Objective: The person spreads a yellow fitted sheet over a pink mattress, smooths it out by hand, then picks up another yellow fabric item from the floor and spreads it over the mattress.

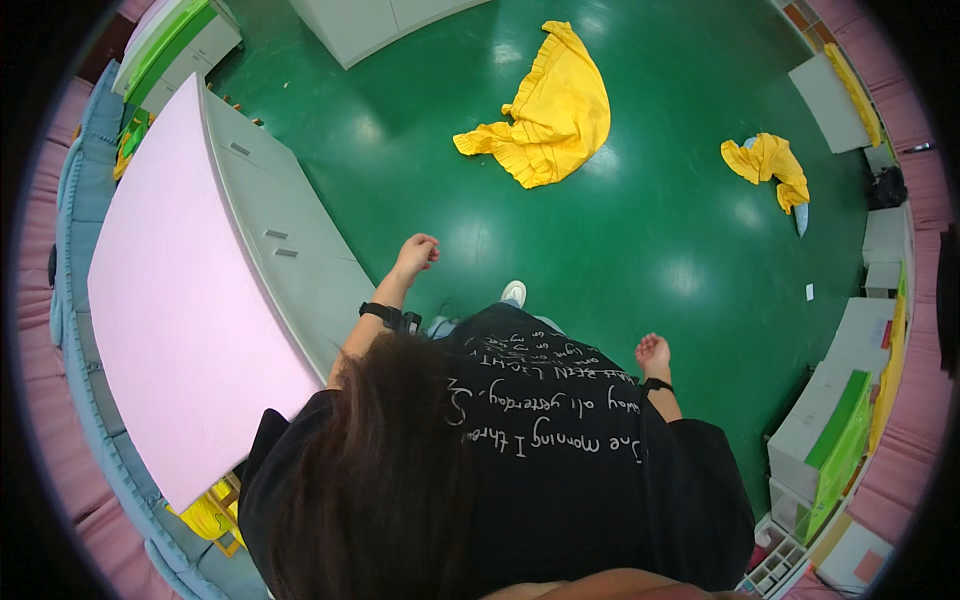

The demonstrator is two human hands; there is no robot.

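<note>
My left hand (418,253) hangs over the green floor beside the grey cabinet, with its fingers curled in and nothing seen in them. On the other side of my body, my right hand (652,351) is also curled closed, apart from any object. A large yellow ruffled cloth (565,100) lies crumpled on the floor ahead of me. Farther right is a smaller yellow cloth (770,160) with a light blue part, bunched on the floor. Neither hand touches these cloths.
A grey cabinet (290,215) with a pink top (165,290) runs along my left. Another pale cabinet (365,20) stands at the far edge. Low grey units (830,360) line the right side. A small white card (809,292) lies on the floor (660,240).
</note>
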